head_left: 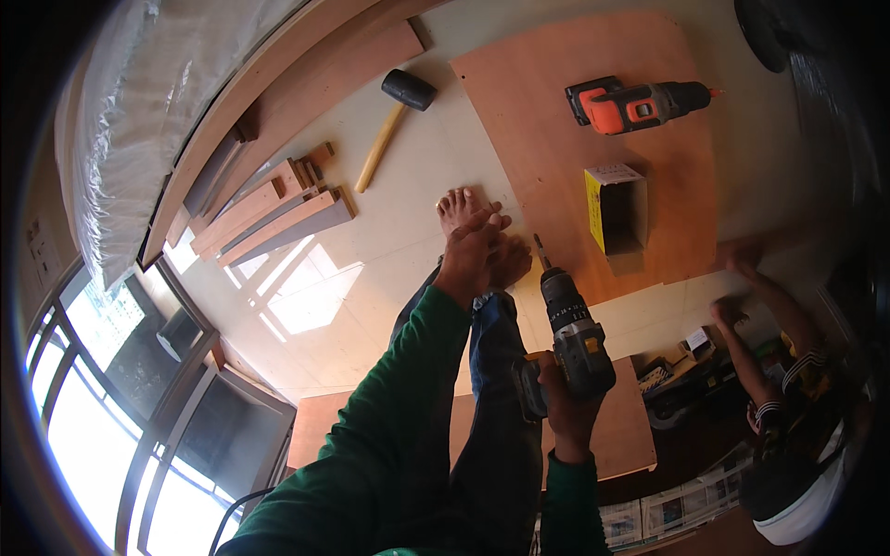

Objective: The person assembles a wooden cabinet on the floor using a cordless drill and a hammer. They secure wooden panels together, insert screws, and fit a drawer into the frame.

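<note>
My right hand (567, 408) is wrapped round the grip of a dark cordless drill (577, 338), whose long bit points away from me toward the wooden panel. My left hand (469, 255) hangs above my bare feet (460, 208), its fingers drawn together. Whatever it may hold is too small or hidden to make out. Right of the drill bit, an open yellow-sided cardboard box (597, 211) stands on a flat reddish-brown wooden panel (538, 120). Beyond the box lies an orange and black cordless drill (638, 107) on the same panel.
A black-headed mallet (382, 144) lies on the floor beside stacked wooden strips (269, 218). Plastic-wrapped material (130, 120) is at far left, above a glass-paned frame (209, 435). Another panel (623, 426) lies under my right arm. Another person's arms (746, 361) reach in from the right.
</note>
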Demonstrator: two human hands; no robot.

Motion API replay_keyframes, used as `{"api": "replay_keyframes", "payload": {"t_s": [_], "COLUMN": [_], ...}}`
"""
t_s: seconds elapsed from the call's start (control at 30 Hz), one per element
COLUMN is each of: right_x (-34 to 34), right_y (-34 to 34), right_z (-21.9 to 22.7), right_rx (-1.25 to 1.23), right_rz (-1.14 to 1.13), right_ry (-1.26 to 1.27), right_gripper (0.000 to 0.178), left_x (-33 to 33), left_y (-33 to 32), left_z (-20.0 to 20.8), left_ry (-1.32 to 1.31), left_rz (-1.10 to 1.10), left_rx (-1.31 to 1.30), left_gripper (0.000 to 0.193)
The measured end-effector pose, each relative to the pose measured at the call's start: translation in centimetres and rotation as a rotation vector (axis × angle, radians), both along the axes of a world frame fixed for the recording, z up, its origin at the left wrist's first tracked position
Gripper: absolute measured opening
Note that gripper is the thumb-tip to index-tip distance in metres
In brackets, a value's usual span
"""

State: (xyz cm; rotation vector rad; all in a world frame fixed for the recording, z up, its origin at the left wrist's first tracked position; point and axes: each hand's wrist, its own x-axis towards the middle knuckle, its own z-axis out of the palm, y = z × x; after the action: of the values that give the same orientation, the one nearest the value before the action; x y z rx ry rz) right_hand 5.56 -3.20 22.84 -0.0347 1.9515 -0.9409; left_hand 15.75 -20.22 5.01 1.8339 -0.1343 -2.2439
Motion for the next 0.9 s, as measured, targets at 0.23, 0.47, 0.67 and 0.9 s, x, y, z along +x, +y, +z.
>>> {"api": "replay_keyframes", "payload": {"t_s": [0.23,0.47,0.67,0.9], "right_x": [0.3,0.2,0.5,0.1], "right_y": [-0.9,-1.1,-1.1,-0.2], "right_z": [-1.5,-2.5,-2.9,-3.2], "right_rx": [-0.029,-0.052,-0.056,0.145], "right_rz": [0.161,0.2,0.156,0.196], "right_ry": [0.086,0.11,0.054,-0.041], "right_gripper": [0.035,0.035,0.034,0.035], "left_x": [0.0,-0.9,-0.7,0.5], "left_y": [1.0,1.2,1.8,2.2], "left_z": [-0.2,0.2,-1.1,-2.1], "left_ry": [0.195,0.203,0.247,0.197], "left_rz": [0.25,0.273,0.258,-0.082], "left_rx": [0.206,0.19,0.15,0.171], "left_gripper": [0.024,0.016,0.015,0.021]}}
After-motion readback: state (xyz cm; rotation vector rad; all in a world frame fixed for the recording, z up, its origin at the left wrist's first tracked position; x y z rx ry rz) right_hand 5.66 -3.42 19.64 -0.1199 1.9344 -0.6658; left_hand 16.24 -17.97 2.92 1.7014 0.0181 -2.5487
